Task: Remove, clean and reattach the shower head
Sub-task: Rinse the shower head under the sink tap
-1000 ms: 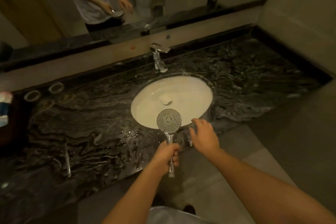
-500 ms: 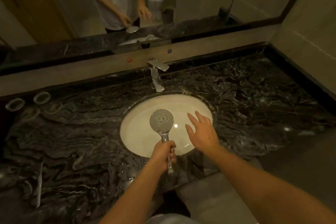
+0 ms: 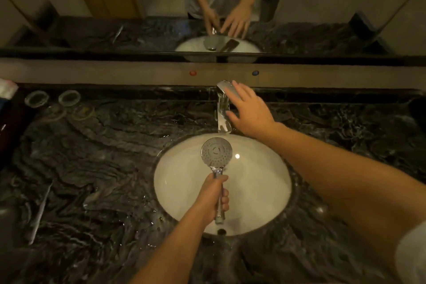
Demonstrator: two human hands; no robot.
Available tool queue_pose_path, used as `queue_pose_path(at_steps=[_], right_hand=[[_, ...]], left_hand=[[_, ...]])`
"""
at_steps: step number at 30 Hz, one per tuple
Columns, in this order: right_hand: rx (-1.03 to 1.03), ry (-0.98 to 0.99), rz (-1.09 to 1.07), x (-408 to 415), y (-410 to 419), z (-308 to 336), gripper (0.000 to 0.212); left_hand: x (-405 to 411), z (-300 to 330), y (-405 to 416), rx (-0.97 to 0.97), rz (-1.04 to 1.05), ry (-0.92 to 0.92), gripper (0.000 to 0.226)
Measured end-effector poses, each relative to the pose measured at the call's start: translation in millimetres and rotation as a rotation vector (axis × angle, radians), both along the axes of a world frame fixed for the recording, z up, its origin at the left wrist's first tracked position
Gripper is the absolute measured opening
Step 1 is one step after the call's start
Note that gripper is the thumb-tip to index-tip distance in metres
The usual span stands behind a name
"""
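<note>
The left hand (image 3: 213, 198) gripped the chrome handle of the round silver shower head (image 3: 216, 152), fingers curled around it, holding the head face-up over the white oval sink basin (image 3: 260, 189). The right hand (image 3: 250, 112) was open, its fingers spread and reaching over the chrome faucet (image 3: 223, 108) at the back of the basin; whether it touched the lever could not be told. The basin sat in a dark, wet marble tabletop (image 3: 103, 168).

The chrome shower head (image 3: 216, 152), round nozzle face up, is held over the white basin (image 3: 258, 191).
</note>
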State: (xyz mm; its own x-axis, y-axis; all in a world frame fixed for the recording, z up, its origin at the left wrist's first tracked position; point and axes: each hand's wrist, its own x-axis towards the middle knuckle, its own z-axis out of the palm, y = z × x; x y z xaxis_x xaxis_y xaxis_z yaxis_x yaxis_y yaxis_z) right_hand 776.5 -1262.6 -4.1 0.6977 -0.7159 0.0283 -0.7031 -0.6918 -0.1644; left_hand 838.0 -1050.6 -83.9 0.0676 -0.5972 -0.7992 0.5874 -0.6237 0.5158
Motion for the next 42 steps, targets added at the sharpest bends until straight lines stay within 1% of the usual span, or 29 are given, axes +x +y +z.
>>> queue_pose_path(at_steps=[4, 7, 11, 13, 17, 22, 32, 38, 42], right_hand=[[-0.077, 0.155, 0.271, 19, -51, -6, 0.075], [-0.034, 0.177, 0.391, 25, -72, -18, 0.076], [-0.004, 0.022, 0.400, 27, -76, -32, 0.061], [0.004, 0.004, 0.387, 28, -77, -31, 0.059], [0.042, 0.042, 0.400, 33, -82, -25, 0.065], [0.103, 0.092, 0.417, 38, -90, -13, 0.061], [0.142, 0.217, 0.463, 49, -99, 7, 0.061], [0.155, 0.203, 0.472, 48, -101, 9, 0.059], [0.159, 0.189, 0.478, 48, -103, 7, 0.058]], left_hand=[[-5, -7, -14, 0.006, 0.044, -0.009, 0.021], [-11, -16, -25, 0.020, 0.084, -0.030, 0.023], [-17, -27, -38, 0.037, 0.115, -0.046, 0.024], [-19, -29, -43, 0.040, 0.120, -0.052, 0.024], [-21, -31, -49, 0.034, 0.110, -0.067, 0.026], [-23, -30, -57, 0.002, 0.078, -0.065, 0.024], [-20, -29, -69, -0.012, 0.138, -0.010, 0.023], [-21, -31, -73, -0.006, 0.148, 0.003, 0.022], [-23, -32, -78, 0.008, 0.190, 0.045, 0.023]])
